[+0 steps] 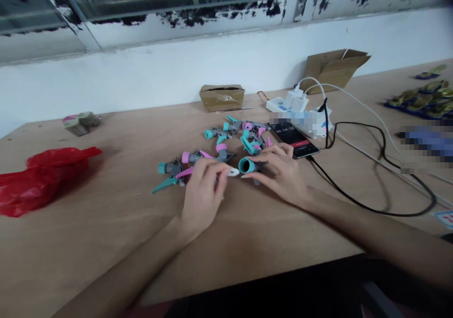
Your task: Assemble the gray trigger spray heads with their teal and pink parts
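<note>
My left hand (203,193) is closed in a pinch on a small white piece (233,172), whose exact kind I cannot make out. Close to its right, my right hand (283,174) grips a grey trigger spray head with a teal collar (246,165). The collar's open end faces the white piece, with a narrow gap between them. Several more grey spray heads lie behind and beside my hands, among them one with a teal trigger (165,184) and one with a pink collar (222,149).
A phone (296,140) lies right of the spray heads, its black cable looping across the table. Behind it are a white power strip (279,104) and an open carton (329,70). A small cardboard box (222,97) stands by the wall; a red plastic bag (46,174) lies left.
</note>
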Available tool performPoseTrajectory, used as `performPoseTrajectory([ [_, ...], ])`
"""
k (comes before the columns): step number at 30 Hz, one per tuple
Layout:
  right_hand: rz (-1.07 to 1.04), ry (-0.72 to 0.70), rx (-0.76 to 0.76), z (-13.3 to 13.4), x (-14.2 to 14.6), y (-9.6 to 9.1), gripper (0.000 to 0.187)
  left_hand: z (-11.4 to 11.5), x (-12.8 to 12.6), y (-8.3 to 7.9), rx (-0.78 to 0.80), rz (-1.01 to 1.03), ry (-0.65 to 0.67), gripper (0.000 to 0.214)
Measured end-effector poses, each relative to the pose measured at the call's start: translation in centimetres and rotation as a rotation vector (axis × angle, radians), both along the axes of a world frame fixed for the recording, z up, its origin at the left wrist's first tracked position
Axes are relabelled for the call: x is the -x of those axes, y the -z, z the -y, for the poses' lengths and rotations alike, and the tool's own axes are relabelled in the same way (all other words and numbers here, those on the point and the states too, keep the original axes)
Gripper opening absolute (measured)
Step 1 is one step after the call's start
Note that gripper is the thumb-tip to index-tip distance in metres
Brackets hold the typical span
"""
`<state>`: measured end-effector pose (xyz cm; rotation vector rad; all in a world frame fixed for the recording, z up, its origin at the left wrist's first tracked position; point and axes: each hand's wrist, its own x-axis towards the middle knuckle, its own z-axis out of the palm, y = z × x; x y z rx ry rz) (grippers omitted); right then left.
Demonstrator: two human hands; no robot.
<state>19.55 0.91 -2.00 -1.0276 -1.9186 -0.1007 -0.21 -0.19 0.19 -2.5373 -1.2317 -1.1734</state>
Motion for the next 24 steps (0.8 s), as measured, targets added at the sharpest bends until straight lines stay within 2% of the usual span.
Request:
performPoseTrajectory([
  [3,0.001,-0.083,0.032,0.0,0.0,0.1,0.027,-0.6,0.5,-0.3,0.254,0.253,-0.069,0.017],
  [5,-0.015,-0.121,0.058,0.1,0.1,0.1,0.027,-0.6,0.6,-0.2,0.39,0.29,-0.045,0.017],
  [8,-0.093,-0.176,0.128,0.4,0.3,0.1,0.028,-0.2,0.3,0.0,0.482,0.269,0.032,0.016],
  [14,-0.178,-0.26,0.23,1.1,0.7,0.1,0.029,0.6,-0.2,-0.3,0.421,0.256,0.064,0.012],
  [18,-0.206,-0.297,0.256,1.4,0.9,0.1,0.028,0.7,-0.3,-0.5,0.299,0.233,0.064,0.008],
  [24,-0.236,-0.32,0.279,1.7,1.1,0.3,0.027,0.7,-0.1,-0.1,0.133,0.157,0.16,0.009],
])
